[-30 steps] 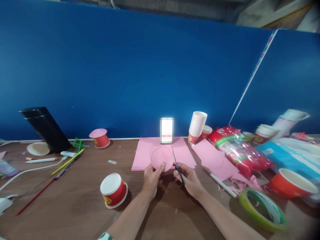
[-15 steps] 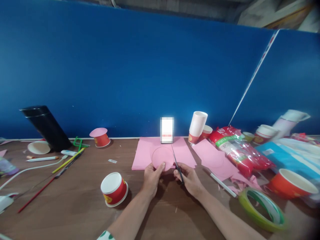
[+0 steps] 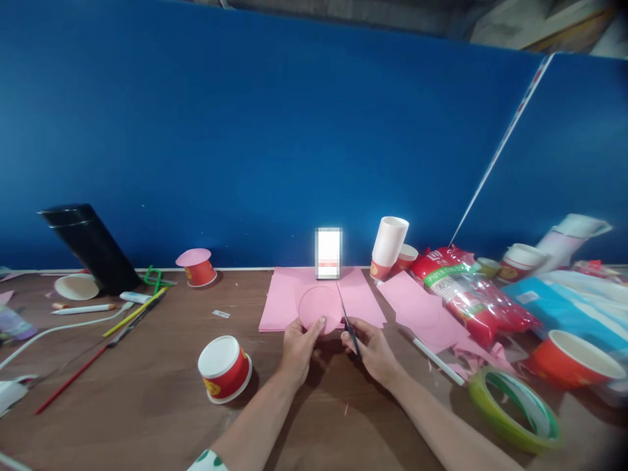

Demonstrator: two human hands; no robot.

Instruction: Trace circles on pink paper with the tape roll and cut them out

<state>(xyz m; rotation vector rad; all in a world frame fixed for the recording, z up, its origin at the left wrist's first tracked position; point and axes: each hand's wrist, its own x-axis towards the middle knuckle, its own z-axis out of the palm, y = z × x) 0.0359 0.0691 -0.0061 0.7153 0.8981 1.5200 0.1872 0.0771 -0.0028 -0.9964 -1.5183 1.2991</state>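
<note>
Between the thumb and fingers of my left hand [image 3: 300, 348] is a round pink paper disc [image 3: 320, 307], held by its lower edge. A thin outline runs around the disc near its rim. My right hand [image 3: 373, 350] grips a pair of scissors [image 3: 349, 327] with dark handles; the blades point up and away, beside the disc's right edge. Behind the disc lies a stack of pink paper [image 3: 282, 294]. To the left of my forearm a red paper bowl [image 3: 230, 379] stands upside down, its white base up.
A phone [image 3: 328, 254] leans at the back. Left are a pink-topped red bowl [image 3: 200, 273], a black bottle [image 3: 93, 248], pens and a cable. Right are stacked paper cups [image 3: 390, 242], a red package [image 3: 461, 288], pink scraps [image 3: 483, 356], a white pen [image 3: 438, 361] and green tape [image 3: 510, 412].
Almost nothing differs. Both hands, the disc and the scissors hold nearly the same pose; the whole view has shifted very slightly.
</note>
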